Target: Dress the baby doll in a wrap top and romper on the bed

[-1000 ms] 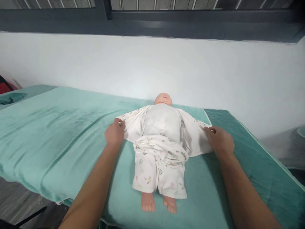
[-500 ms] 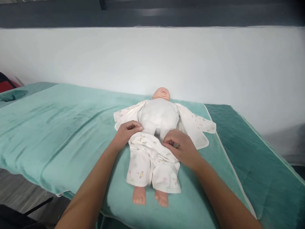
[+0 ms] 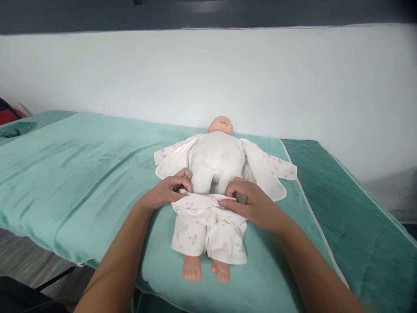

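Note:
A baby doll [image 3: 217, 156] with a white cloth body lies on its back, head away from me and bare feet towards me. White printed trousers [image 3: 195, 234] cover its lower legs, their waistband bunched around the thighs. My left hand [image 3: 167, 190] pinches the waistband at its left side. On the other side, my right hand [image 3: 250, 202] grips the same waistband between thumb and fingers. A white printed jacket [image 3: 265, 169] lies spread open beneath the doll, its sleeves stretched out to both sides.
Under the doll is a light green blanket [image 3: 97, 174] with a few creases. Darker green cloth [image 3: 352, 204] extends to the right. A white wall [image 3: 208, 74] rises behind the bed. At the lower left, grey floor [image 3: 29, 252] and a dark object show.
Both hands have drawn the trousers' waistband down the thighs towards me, baring more of the white legs. The view has tilted slightly downward.

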Motion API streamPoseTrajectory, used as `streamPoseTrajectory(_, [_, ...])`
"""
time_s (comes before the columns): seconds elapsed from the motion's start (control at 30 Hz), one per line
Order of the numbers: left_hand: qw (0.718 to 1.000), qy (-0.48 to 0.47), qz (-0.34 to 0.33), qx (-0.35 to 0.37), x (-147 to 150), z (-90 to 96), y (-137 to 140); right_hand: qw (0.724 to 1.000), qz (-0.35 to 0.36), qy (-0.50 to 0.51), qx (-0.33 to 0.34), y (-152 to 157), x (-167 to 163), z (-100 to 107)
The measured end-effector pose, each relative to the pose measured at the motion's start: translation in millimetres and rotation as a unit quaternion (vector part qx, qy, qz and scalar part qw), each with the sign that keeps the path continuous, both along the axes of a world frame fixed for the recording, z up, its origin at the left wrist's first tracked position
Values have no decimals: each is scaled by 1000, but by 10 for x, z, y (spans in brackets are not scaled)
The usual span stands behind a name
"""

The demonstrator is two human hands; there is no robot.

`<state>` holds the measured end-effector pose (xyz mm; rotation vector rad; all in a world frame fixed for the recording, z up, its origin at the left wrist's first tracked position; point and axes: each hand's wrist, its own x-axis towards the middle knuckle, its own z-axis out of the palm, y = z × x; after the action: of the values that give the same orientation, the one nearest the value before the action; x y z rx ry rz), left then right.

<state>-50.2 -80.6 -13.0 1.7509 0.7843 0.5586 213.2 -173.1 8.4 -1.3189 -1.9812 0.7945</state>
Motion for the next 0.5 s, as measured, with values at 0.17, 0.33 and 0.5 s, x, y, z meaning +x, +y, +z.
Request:
streamPoseTrajectory(0.17, [999, -37, 17, 2, 21, -17, -55, 985, -115, 130, -21, 33, -4, -115])
streamPoseTrajectory(0.33, [973, -125, 183, 63, 125, -83, -32, 964, -170, 198, -44, 121, 29, -181])
streamPoseTrajectory(0.5, [928, -130, 334, 100, 249, -129, 107, 901, -239, 348, -103, 274, 140, -271])
